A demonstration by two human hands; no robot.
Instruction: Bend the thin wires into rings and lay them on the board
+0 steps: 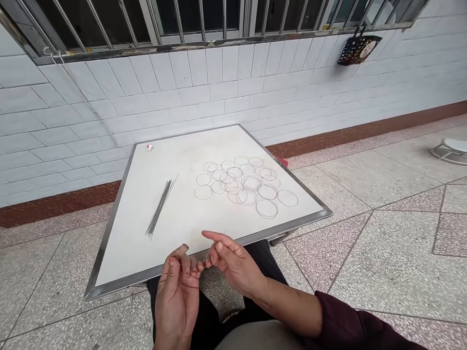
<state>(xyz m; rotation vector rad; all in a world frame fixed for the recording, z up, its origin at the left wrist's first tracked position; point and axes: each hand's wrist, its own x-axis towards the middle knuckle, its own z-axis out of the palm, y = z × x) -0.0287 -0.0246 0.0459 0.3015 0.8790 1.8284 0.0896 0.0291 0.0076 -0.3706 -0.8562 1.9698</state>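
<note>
Over the near edge of the table my left hand (pixel 178 290) is turned palm up, its thumb and fingertips pinched on a wire so thin that it barely shows. My right hand (pixel 235 262) is beside it, fingertips close to those of the left. Its thumb presses toward the fingers while the index finger points out to the left. A fine wire end pokes up above this hand. Beyond the hands lie a bundle of straight dark wires (pixel 159 210) on the left and several thin wire rings (pixel 266 217), many overlapping, on the right.
The white table (pixel 175 257) has a grey metal rim and stands near a tiled wall (pixel 193 104). A small white-and-red item (pixel 150 148) lies at its far left corner. A patterned bag (pixel 359 49) hangs from the window bars. At far right is a white stool (pixel 452 148).
</note>
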